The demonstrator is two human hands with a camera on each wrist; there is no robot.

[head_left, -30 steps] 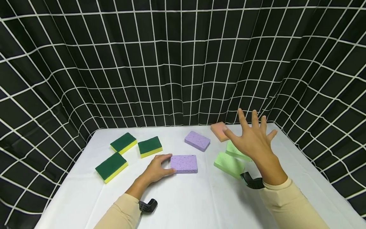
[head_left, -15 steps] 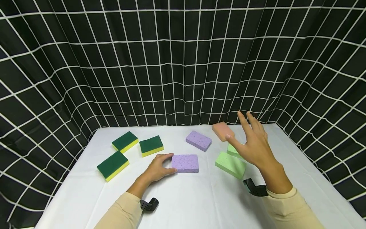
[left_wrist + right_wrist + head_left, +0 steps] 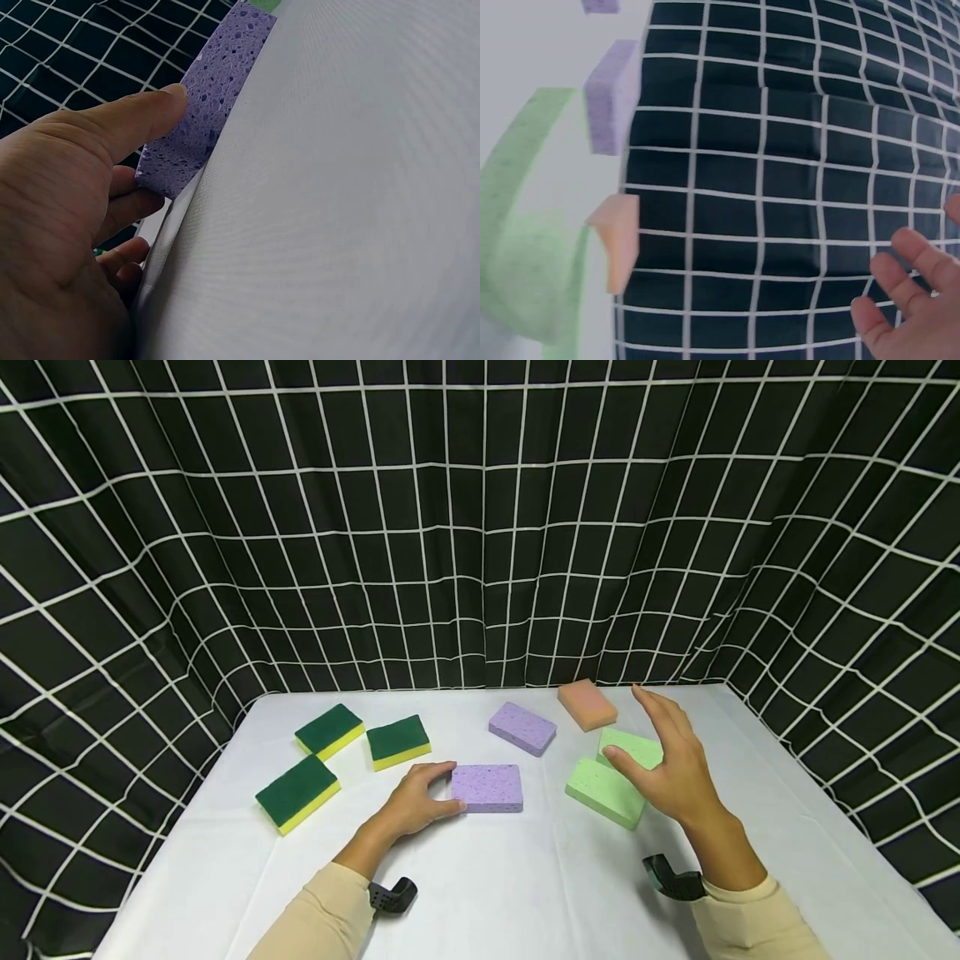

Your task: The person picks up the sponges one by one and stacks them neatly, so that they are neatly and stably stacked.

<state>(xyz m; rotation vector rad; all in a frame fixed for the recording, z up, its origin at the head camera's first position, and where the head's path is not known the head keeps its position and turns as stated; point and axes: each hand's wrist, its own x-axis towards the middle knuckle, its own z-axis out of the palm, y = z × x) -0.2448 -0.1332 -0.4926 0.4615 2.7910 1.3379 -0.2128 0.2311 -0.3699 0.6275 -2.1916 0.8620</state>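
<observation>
My left hand (image 3: pixel 415 802) pinches the left end of a purple sponge (image 3: pixel 487 787), which lies flat at the middle of the table. In the left wrist view the thumb presses one side of this purple sponge (image 3: pixel 217 75), with fingers behind its near corner. My right hand (image 3: pixel 670 766) holds nothing, its thumb and fingers spread over the right side of two light green sponges. The nearer green sponge (image 3: pixel 604 793) lies angled against the farther green sponge (image 3: pixel 633 747), which the hand partly covers. Fingers of the right hand (image 3: pixel 919 300) show apart in the right wrist view.
A second purple sponge (image 3: pixel 522 728) and an orange sponge (image 3: pixel 587 704) lie farther back. At left are three green-and-yellow scrub sponges (image 3: pixel 297 789), two of them meeting at a corner. A black gridded curtain (image 3: pixel 480 527) surrounds the back and sides of the white table (image 3: pixel 510 893).
My right hand has come down and its fingers have drawn closer together, uncovering more of the orange and farther green sponges. The left hand stays on the purple sponge.
</observation>
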